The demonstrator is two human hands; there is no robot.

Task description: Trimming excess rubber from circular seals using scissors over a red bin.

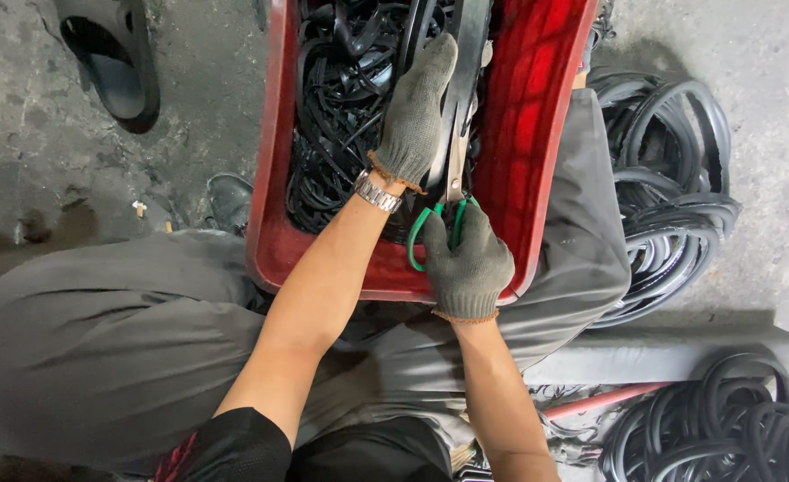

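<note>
My left hand [415, 116], in a grey knit glove with a metal watch at the wrist, presses on a wide black rubber strip [471, 45] over a red plastic crate [537, 116]. My right hand [467, 261], also gloved, grips green-handled scissors [443, 214] whose blades point up along the strip's edge beside my left palm. The crate rests between my knees and holds a tangle of black rubber offcuts [336, 116].
Coils of black rubber rings [671, 187] lie on the concrete floor to the right, with more coils [734, 428] at the lower right. A black sandal [113, 62] sits at the upper left and a dark shoe [230, 201] beside the crate.
</note>
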